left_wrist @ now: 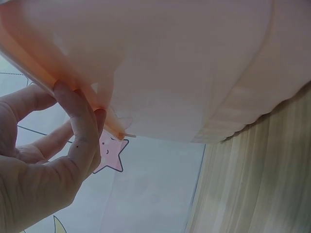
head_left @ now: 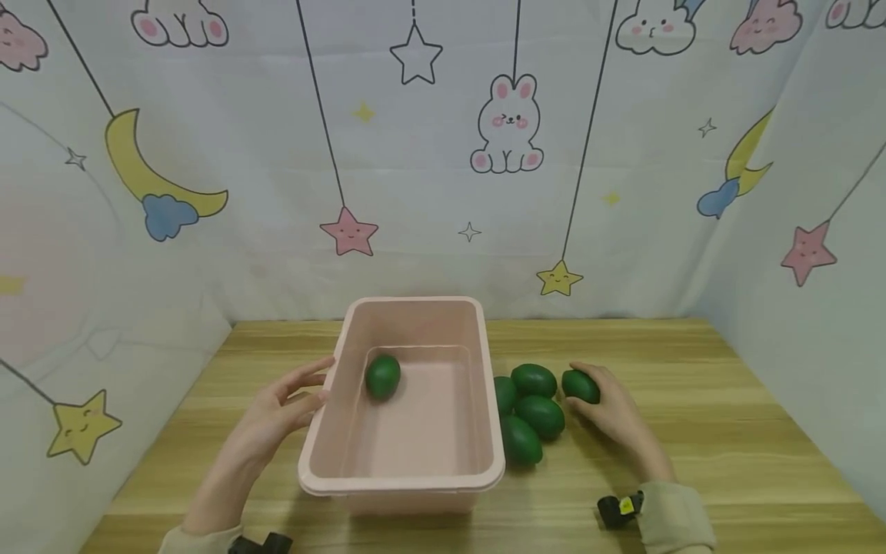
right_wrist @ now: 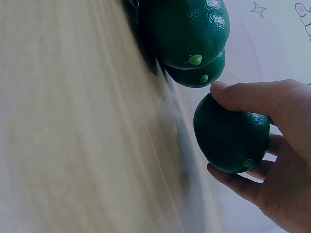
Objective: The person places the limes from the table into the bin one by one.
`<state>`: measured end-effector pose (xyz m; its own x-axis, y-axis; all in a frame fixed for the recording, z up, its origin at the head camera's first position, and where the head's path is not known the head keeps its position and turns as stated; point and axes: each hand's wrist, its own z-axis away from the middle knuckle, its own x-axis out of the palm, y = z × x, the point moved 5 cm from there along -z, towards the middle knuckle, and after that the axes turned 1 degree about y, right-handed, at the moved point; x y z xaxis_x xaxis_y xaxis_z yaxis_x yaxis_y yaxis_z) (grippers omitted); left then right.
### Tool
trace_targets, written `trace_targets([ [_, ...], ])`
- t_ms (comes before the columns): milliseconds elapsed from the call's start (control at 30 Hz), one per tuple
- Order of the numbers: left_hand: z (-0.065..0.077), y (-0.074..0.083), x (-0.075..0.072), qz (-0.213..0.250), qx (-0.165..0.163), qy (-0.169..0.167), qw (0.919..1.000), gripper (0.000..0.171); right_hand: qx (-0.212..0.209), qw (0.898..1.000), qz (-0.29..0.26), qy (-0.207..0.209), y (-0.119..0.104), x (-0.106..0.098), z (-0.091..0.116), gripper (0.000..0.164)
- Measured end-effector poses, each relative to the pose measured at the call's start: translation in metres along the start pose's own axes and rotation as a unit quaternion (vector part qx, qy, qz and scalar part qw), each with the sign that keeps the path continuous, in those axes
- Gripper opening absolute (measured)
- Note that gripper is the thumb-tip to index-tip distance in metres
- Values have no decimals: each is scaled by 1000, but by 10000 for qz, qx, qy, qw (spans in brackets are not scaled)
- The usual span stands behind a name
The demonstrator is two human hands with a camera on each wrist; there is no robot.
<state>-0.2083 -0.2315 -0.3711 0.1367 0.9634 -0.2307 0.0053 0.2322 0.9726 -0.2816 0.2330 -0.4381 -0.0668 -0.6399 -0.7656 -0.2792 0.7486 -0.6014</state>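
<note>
A pale pink plastic bin (head_left: 415, 483) stands in the middle of the table, with one dark green avocado (head_left: 383, 377) lying inside near its left wall. My left hand (head_left: 277, 412) grips the bin's left rim; the left wrist view shows its fingers (left_wrist: 82, 131) curled at the lip. On the right, my right hand (head_left: 619, 415) holds another avocado (right_wrist: 231, 138) between thumb and fingers, its small pale stem end showing. Several more avocados (head_left: 540, 417) are clustered between that hand and the bin's right side, some partly hidden by the bin.
The wood-grain table (head_left: 747, 462) runs back to a white cloth (head_left: 429, 177) printed with stars, moons and bunnies, which also hangs along both sides. A black wrist camera (head_left: 619, 509) sits by the right sleeve (head_left: 674, 517).
</note>
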Motion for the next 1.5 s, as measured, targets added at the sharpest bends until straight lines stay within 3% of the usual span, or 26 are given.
trace_targets([
  [467,-1,0,2,-27,-57,-8,10000,58,114,9998,126,-64,-10,-10,-3,58],
  [1500,-1,-1,0,76,-54,17,10000,58,-518,9966,627,-142,-52,-28,-24,57],
])
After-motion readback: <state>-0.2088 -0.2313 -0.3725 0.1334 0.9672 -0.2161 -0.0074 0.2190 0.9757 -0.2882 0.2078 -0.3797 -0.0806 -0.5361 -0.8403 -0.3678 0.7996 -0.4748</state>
